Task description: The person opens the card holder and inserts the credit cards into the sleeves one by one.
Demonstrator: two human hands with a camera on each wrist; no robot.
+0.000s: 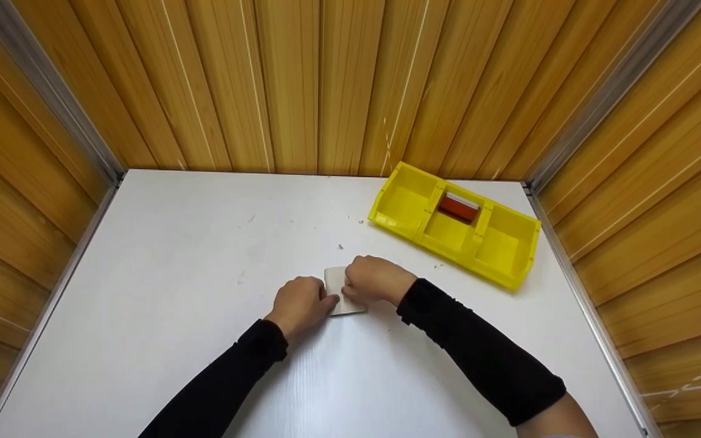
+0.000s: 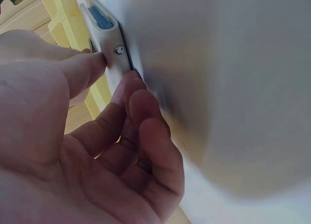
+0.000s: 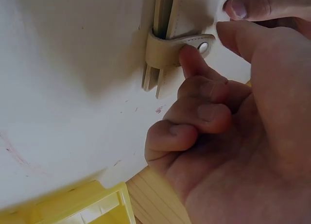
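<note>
A small cream card holder [image 1: 336,282] with a snap strap stands out against the white table. My left hand [image 1: 299,304] pinches its near-left side between thumb and fingertips; in the left wrist view, a metal stud [image 2: 119,49] shows on its spine and something blue inside. At the opposite side, my right hand [image 1: 380,280] pinches the strap [image 3: 167,50] by its snap end, with the index fingertip against it and the thumb by the tab. The other right fingers are curled in. In the head view, the right hand covers part of the holder.
A yellow three-compartment tray [image 1: 402,196] sits at an angle at the back right of the table [image 1: 174,261]. Its middle compartment holds a red-and-white item [image 1: 459,208]. Wood-patterned walls [image 1: 344,85] with metal edging enclose the table at the back and sides.
</note>
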